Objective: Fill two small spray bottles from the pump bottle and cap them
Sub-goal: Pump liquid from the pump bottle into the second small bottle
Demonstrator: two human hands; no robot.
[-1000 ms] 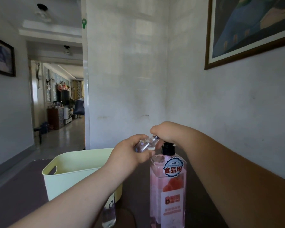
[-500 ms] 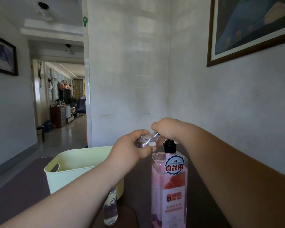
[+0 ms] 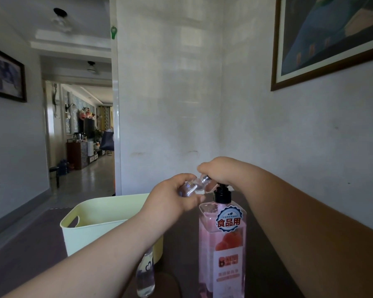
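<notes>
1. White walls (image 3: 170, 104) meet in a corner right of centre. A framed picture (image 3: 332, 39) hangs at upper right, and a hallway (image 3: 80, 136) opens away at the left.
2. Dark worktop (image 3: 30, 244) fills the lower frame. Its left edge slants down toward the frame's left side, with floor (image 3: 84, 181) beyond it.
3. A pale basket (image 3: 95, 208) stands left of centre near the worktop's far edge, its mouth open upward.
4. The pump bottle (image 3: 223, 244), holding pink liquid, stands upright at lower centre-right, apart from the basket and near the right-hand wall.
5. A second spray bottle (image 3: 145, 276) stands upright at the bottom edge, in front of the basket's right corner and partly hidden by the left forearm.
6. The left grip (image 3: 170, 196) is curled round a clear small spray bottle (image 3: 191, 187), held tilted above the worktop with its neck up against the pump head.
7. The right grip (image 3: 220, 171) sits on top of the pump head, fingers curled down over it. The spout is hidden beneath them.
</notes>
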